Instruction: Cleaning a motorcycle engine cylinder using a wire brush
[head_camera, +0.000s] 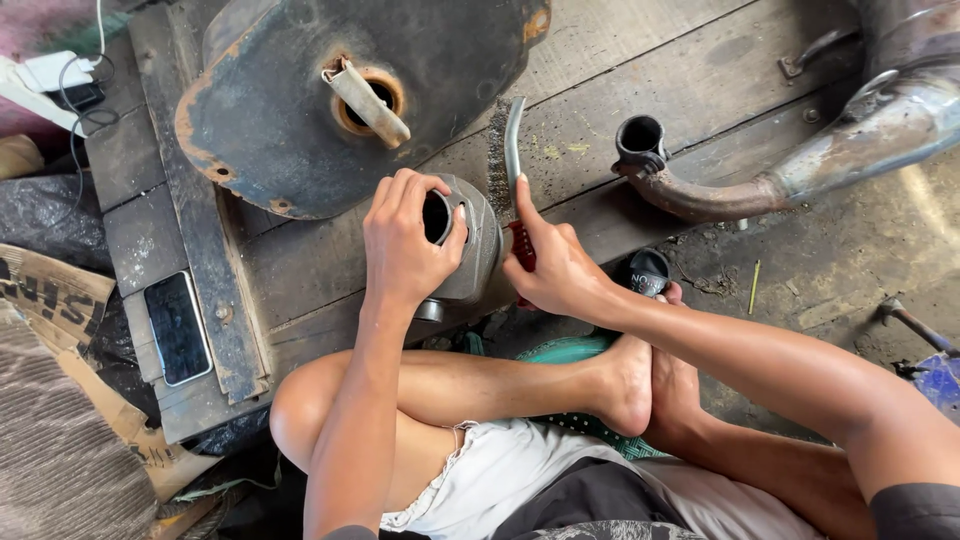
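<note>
My left hand (402, 240) grips a grey metal engine cylinder (474, 250) that rests on its side on a low wooden platform (300, 270), fingers curled over its round bore. My right hand (550, 265) holds a wire brush (503, 150) by its red handle, thumb along the stem, with the bristles lying against the right side of the cylinder. My crossed bare legs and feet sit below the hands.
A rusty dark fuel tank (300, 90) lies behind the cylinder. An exhaust pipe (800, 160) curves in from the right. A phone (177, 327) lies on the platform's left edge. Cardboard (60, 300) and a charger (45, 75) sit at the left.
</note>
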